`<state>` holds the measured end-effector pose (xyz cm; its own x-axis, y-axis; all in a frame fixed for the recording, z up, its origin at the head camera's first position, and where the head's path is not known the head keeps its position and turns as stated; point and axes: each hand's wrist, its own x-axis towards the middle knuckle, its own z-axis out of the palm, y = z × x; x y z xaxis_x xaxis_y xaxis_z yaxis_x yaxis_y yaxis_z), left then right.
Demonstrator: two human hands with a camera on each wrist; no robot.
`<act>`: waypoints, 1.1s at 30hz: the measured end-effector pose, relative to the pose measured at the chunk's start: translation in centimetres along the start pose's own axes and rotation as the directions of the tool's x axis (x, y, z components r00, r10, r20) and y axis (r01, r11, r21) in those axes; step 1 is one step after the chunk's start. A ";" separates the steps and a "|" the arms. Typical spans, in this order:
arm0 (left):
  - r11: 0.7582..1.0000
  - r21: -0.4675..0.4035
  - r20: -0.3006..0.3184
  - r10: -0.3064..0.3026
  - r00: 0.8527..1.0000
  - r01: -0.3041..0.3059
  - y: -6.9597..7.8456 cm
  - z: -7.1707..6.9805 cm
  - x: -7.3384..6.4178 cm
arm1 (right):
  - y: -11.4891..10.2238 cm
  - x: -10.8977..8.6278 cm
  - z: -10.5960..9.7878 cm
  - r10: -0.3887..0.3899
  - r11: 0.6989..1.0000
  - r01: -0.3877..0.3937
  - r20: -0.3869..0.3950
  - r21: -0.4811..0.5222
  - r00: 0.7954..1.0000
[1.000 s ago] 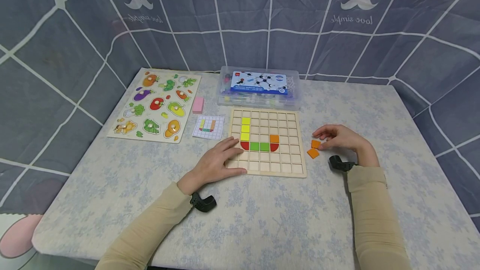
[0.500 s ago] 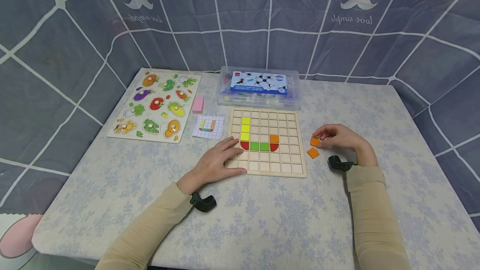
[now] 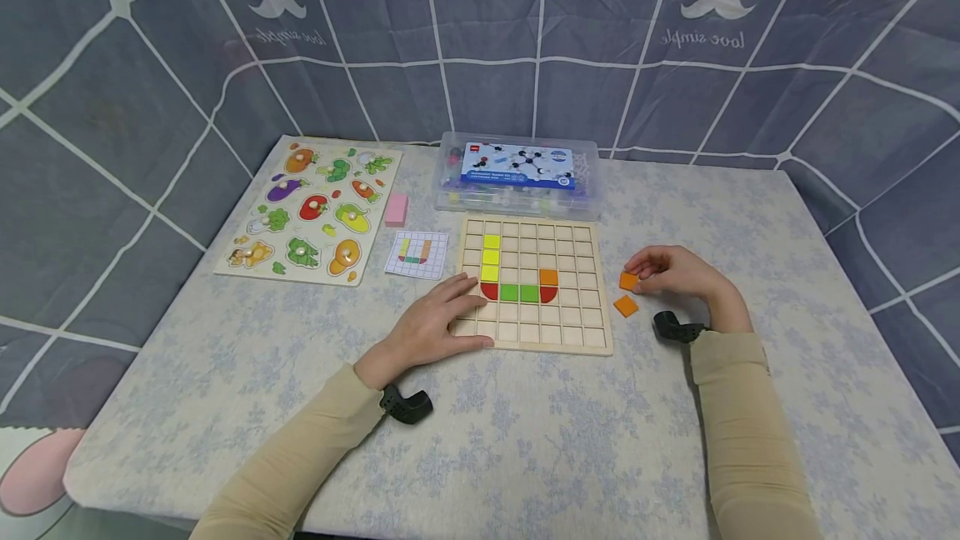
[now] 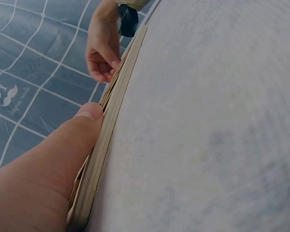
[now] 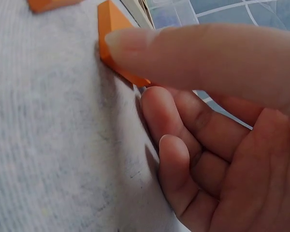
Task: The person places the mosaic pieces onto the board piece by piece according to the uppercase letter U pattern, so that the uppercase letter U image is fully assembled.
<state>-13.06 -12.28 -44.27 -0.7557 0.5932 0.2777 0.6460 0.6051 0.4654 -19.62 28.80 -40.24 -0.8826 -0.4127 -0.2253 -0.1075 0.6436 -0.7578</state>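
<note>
A wooden grid board (image 3: 572,315) lies in the middle of the table in the head view. Seated in its cells are yellow squares (image 3: 491,257), red quarter-rounds (image 3: 548,295), green squares (image 3: 529,294) and one orange square (image 3: 549,277). My left hand (image 3: 431,323) rests on the board's left front corner, fingers spread, its thumb (image 4: 89,112) along the front edge. Right of the board, my right hand (image 3: 678,272) pinches an orange square tile (image 5: 117,41) with thumb and fingers; the fingertips behind it are partly hidden. Another orange tile (image 3: 626,306) lies just in front.
Behind the board stands a clear plastic box (image 3: 517,198) with a molecular model label. To the left are a small pattern card (image 3: 417,255), a pink block (image 3: 396,210) and a vegetable knob puzzle (image 3: 330,252). A grey grid-patterned curtain (image 3: 480,32) closes the back.
My right hand has shifted slightly left and away from me, carrying the orange tile with it, apart from the other tile. The left hand has stayed still.
</note>
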 end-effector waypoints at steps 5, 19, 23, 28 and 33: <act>1.000 -0.004 0.000 -0.002 1.000 0.002 0.0 0.0 0.0 | -0.2 0.1 0.2 0.006 0.999 -0.006 -0.010 -0.036 1.000; 1.000 -0.010 0.003 -0.001 1.000 0.001 0.1 -0.1 0.0 | -0.9 0.5 0.7 0.023 0.998 -0.025 -0.044 -0.051 0.999; 1.000 -0.007 0.007 -0.007 1.000 0.007 0.1 -0.1 0.0 | -1.0 0.5 0.6 0.034 0.999 -0.036 -0.048 -0.038 0.998; 1.000 -0.006 0.007 -0.008 1.000 0.008 0.1 -0.1 0.0 | -1.3 0.5 0.5 0.029 0.999 -0.030 -0.053 -0.026 0.998; 1.000 -0.011 0.006 -0.008 1.000 0.008 0.0 -0.2 0.0 | -2.4 0.3 0.3 0.026 0.999 -0.028 -0.070 -0.024 0.997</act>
<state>-13.10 -12.32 -44.12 -0.7602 0.5913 0.2692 0.6386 0.6037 0.4771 -19.47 26.90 -38.68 -0.9148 -0.3500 -0.2016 -0.0941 0.6702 -0.7362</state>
